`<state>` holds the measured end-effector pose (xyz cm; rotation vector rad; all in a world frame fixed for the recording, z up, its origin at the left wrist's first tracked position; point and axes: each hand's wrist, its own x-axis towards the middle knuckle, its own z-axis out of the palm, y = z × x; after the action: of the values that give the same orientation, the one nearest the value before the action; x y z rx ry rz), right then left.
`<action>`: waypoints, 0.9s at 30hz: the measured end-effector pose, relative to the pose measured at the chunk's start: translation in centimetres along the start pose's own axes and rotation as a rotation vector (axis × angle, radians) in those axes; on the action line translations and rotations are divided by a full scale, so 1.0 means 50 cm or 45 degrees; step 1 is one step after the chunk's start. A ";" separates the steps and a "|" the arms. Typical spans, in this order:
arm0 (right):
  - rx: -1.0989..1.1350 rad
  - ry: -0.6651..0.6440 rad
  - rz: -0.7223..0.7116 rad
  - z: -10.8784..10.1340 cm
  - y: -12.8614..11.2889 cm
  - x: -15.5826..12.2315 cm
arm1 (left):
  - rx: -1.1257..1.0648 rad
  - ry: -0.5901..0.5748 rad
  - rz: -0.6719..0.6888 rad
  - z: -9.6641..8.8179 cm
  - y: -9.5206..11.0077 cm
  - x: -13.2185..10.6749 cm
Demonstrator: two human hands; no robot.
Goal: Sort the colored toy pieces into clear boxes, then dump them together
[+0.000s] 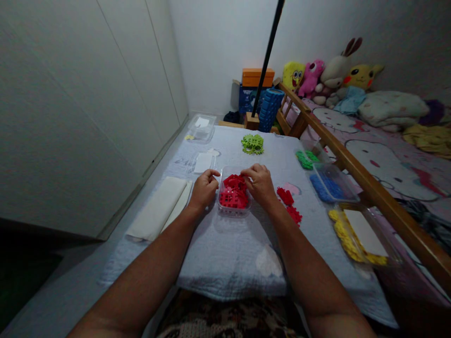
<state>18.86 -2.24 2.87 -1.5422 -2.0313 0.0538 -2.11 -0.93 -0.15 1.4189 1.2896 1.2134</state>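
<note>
A clear plastic box full of red interlocking pieces sits in the middle of a pale blanket. My left hand rests against the box's left side, fingers curled toward its far rim. My right hand sits at the box's right side, with curled fingertips on the red pieces at the top. More red pieces lie loose on the blanket just right of my right wrist.
Green pieces lie loose farther back. Clear boxes of green, blue and yellow pieces line the right edge beside a wooden bed rail. Empty clear boxes and a folded white cloth lie left. A black pole stands behind.
</note>
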 end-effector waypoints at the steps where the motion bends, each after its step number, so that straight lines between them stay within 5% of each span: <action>1: -0.016 -0.012 -0.001 0.001 -0.001 0.001 | 0.005 0.002 -0.003 0.000 0.001 0.000; 19: 0.018 -0.034 0.010 0.011 0.007 -0.007 | 0.016 0.003 0.000 0.001 -0.002 0.003; 27: -0.014 0.052 0.200 -0.074 0.088 -0.024 | 0.018 0.009 0.000 0.002 -0.006 0.003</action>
<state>24.61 -3.01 3.82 -1.6930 -1.8788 0.0712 -2.04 -0.73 -0.45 1.4261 1.3056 1.2124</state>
